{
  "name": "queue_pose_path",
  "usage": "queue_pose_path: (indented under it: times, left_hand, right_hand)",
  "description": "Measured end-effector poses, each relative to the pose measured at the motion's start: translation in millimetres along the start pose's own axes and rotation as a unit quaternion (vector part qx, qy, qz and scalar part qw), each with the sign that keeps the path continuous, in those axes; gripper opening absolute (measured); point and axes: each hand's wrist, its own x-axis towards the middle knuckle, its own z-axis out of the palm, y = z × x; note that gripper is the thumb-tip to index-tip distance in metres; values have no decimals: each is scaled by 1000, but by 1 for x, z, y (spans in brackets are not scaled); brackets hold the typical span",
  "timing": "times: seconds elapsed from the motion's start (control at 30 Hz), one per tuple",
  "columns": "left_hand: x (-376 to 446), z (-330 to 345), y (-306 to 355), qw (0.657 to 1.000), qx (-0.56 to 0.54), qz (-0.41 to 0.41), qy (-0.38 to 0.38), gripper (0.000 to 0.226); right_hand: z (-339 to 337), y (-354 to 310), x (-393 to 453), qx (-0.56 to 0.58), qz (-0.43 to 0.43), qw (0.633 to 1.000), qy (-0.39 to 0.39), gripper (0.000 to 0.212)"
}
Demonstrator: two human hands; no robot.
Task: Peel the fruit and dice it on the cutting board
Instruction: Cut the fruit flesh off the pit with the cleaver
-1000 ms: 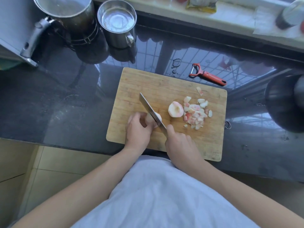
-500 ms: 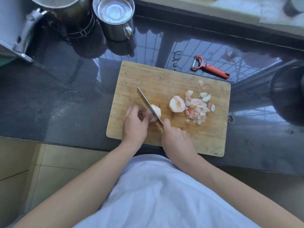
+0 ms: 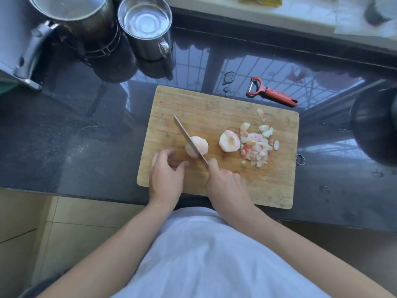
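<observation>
1. Now the right hand (image 3: 227, 186) grips the knife (image 3: 189, 139), and the blade lies across a peeled fruit piece (image 3: 197, 146) on the cutting board (image 3: 214, 104).
2. Just beside that piece, the left hand (image 3: 166, 175) has loosely bent fingers and holds nothing.
3. Another fruit half (image 3: 229, 140) sits a little to the right, next to a pile of small cut bits (image 3: 256, 148).
4. A red peeler (image 3: 271, 92) lies on the dark bench (image 3: 64, 125) behind the board.
5. Two metal pots (image 3: 146, 29) stand at the back left.
</observation>
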Motion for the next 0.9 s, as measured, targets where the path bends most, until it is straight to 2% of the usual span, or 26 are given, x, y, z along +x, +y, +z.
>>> queue_pose_path:
  times: [0.23,0.37,0.6,0.8,0.9]
  left_hand:
    - [3,-2,-3,999,26,10,-32,41]
    - [9,7,10,998,27,32,-41,47]
    - [17,13,5,997,10,68,-43,23]
    - [17,15,8,995,0,87,-43,31]
    - [17,14,7,995,-20,86,-47,32]
  right_hand:
    - [-28,10,-11,96,14,995,23,19]
    - [-30,17,-5,72,7,997,11,16]
    - [-7,6,1,-14,-20,999,-30,29]
    - [-27,11,-13,51,-28,998,-39,27]
    - [-43,17,-29,84,-18,996,-16,29]
